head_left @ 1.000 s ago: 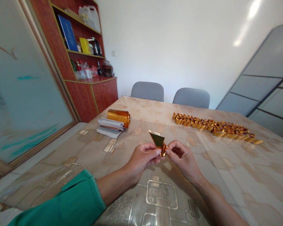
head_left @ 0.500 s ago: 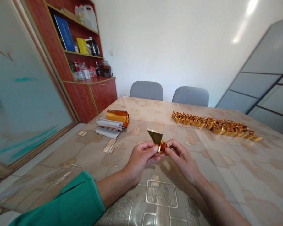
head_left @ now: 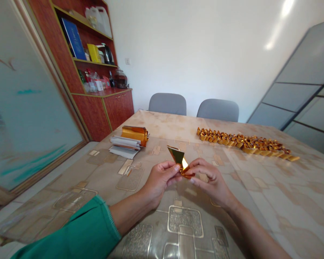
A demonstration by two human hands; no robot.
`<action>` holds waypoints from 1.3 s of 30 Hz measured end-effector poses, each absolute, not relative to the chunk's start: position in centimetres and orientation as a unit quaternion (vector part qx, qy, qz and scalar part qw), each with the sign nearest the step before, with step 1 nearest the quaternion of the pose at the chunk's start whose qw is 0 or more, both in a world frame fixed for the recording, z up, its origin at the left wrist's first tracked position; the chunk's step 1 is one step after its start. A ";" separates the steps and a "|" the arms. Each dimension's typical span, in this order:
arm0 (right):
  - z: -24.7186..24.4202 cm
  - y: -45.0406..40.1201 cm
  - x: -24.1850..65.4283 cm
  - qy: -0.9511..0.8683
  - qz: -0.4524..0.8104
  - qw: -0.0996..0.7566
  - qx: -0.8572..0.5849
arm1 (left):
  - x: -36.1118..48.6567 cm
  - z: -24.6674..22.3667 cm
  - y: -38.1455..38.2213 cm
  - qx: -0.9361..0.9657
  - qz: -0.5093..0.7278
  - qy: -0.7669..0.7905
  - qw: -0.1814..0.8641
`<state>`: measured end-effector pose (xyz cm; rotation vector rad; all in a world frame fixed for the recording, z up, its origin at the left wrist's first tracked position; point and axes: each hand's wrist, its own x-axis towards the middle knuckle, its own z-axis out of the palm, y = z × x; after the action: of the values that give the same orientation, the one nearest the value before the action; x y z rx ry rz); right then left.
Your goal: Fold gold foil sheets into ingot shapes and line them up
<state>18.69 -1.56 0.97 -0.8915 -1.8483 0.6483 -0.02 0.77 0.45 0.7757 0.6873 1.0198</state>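
Observation:
A shiny gold foil piece is held above the table near the middle of the view, with a flat triangular flap standing up on its left. My left hand pinches its lower part between thumb and fingers. On the right side of the foil, my right hand touches the folded lower end with its fingertips, the thumb below and a little apart from it. Rolled gold foil sheets lie at the left beside a stack of whitish papers. Folded gold pieces form long rows at the right.
The table has a patterned, glossy cover. Two grey chairs stand behind its far edge. A red-brown cabinet with filled shelves is at the back left, beside a frosted glass door.
My right hand's thumb has moved down off the foil and its fingers now lie over the folded end. The foil has tilted and shifted slightly left in my left hand.

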 end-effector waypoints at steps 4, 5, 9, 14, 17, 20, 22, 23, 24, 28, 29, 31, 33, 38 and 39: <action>0.4 -1.5 17.7 -0.672 0.303 0.533 -0.416 | 0.2 0.3 0.2 0.402 0.463 0.307 0.728; 0.2 -1.5 17.5 -0.661 0.309 0.536 -0.424 | 0.3 0.3 0.0 0.412 0.466 0.307 0.720; -0.1 -1.5 17.3 -0.657 0.315 0.526 -0.438 | 0.3 0.3 -0.1 0.452 0.477 0.305 0.689; 0.6 -1.7 17.4 -0.683 0.271 0.506 -0.453 | 0.2 0.4 -0.1 0.481 0.467 0.317 0.671; 1.1 -1.7 17.6 -0.710 0.223 0.486 -0.458 | 0.2 0.4 -0.1 0.477 0.452 0.320 0.683; 1.4 -1.7 17.5 -0.722 0.191 0.481 -0.459 | 0.2 0.2 -0.1 0.455 0.443 0.322 0.702; 1.5 -1.7 17.5 -0.729 0.175 0.480 -0.455 | 0.3 0.1 -0.1 0.439 0.439 0.322 0.714; 1.5 -1.7 17.4 -0.732 0.170 0.478 -0.454 | 0.3 0.0 0.0 0.434 0.438 0.323 0.718; 1.5 -1.7 17.4 -0.735 0.167 0.476 -0.453 | 0.3 -0.1 0.0 0.431 0.436 0.323 0.721; 1.4 -1.7 17.8 -0.750 0.174 0.450 -0.453 | 0.3 -0.3 -0.1 0.436 0.424 0.321 0.726; 1.4 -1.7 18.0 -0.754 0.178 0.443 -0.451 | 0.3 -0.3 -0.1 0.438 0.420 0.319 0.728; 1.4 -1.7 18.4 -0.764 0.183 0.430 -0.446 | 0.2 -0.4 -0.2 0.439 0.409 0.314 0.736; 1.4 -1.6 18.6 -0.772 0.186 0.422 -0.438 | 0.2 -0.4 -0.2 0.435 0.400 0.311 0.744; 1.4 -1.6 18.2 -0.776 0.186 0.422 -0.430 | 0.2 -0.6 -0.2 0.412 0.401 0.326 0.751; 1.4 -1.7 18.0 -0.776 0.185 0.422 -0.431 | 0.2 -0.7 -0.2 0.408 0.402 0.328 0.751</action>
<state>18.04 -1.67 1.39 -1.0806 -1.9429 0.4628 0.23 -0.24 -0.68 0.8917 0.7175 0.8772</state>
